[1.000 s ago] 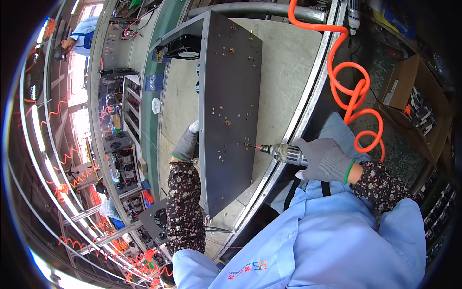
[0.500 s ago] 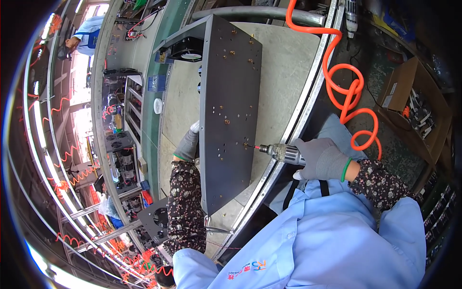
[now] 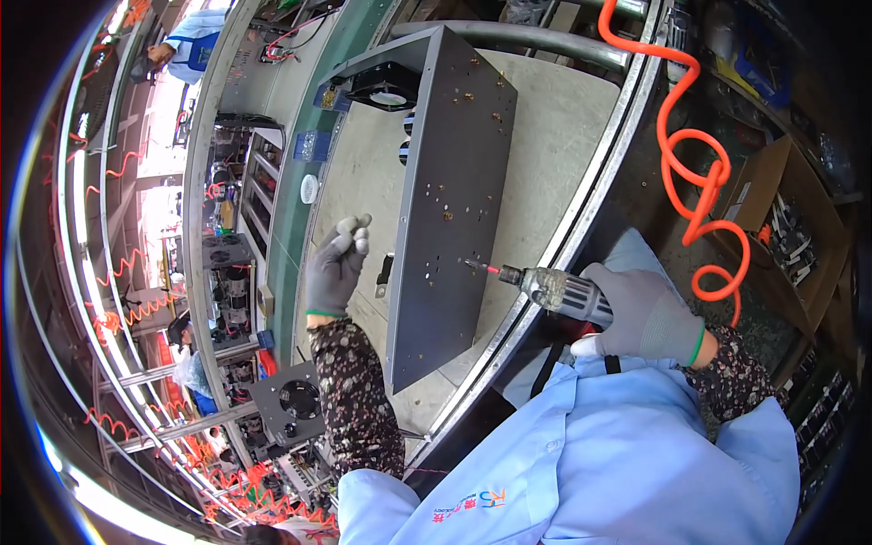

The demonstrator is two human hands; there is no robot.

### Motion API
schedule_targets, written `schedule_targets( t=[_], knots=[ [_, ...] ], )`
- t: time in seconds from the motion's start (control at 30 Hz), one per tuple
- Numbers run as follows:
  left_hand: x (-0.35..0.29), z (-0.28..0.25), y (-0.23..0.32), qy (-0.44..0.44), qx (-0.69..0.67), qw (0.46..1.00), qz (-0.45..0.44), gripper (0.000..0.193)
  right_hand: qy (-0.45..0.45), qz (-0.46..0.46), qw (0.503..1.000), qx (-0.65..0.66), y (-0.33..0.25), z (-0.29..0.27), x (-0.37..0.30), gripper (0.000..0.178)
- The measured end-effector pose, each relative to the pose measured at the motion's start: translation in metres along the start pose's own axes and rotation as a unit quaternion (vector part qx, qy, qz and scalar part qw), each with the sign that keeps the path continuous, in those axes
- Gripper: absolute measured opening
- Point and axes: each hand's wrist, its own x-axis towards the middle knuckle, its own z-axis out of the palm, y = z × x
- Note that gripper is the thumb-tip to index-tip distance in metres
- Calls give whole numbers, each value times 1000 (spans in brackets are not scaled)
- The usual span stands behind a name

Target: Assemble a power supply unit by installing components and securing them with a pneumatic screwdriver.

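From where I stand, the grey metal case (image 3: pixel 459 154) is up on the desk (image 3: pixel 559 127), between the worker's two hands, its long side running from near the body away to the far end, where a black fan (image 3: pixel 386 86) shows on the open side. The flat face dotted with brass-coloured studs (image 3: pixel 448 217) is turned toward the right hand (image 3: pixel 649 318). That hand has its grip wrapped firmly round a power screwdriver (image 3: pixel 563 292), which points leftward, roughly square across the case's long line. The bit (image 3: pixel 474 263) reaches over the studded face, though I can't make out whether the tip touches it or stops just short. The left hand (image 3: pixel 334 277) is on the opposite, open side, apart from the case but nearer its edge than the right hand itself is. Its grip is half curled, thumb and fingertips drawn close together; whether something small is pinched there, I can't tell. Just beside it, by the case's edge, is a small dark piece (image 3: pixel 385 270).
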Motion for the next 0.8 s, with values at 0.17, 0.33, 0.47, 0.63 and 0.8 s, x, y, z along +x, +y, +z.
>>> schedule_targets(
  t=[0.17,0.33,0.47,0.63,0.8],
  knots=[
    [-50,65,39,1,130,988,82,34,41,-71,994,72,-28,-5,-3,63],
    [-75,93,36,-61,171,979,89,40,66,-123,983,117,-45,-2,-2,69],
    [-81,101,32,-64,154,983,80,41,68,-120,984,111,-50,-3,0,69],
    [-83,95,28,-88,118,987,58,29,60,-118,988,78,-52,-3,2,72],
    [-88,105,33,-66,178,981,43,25,69,-135,985,82,-42,3,3,68]
  ],
)
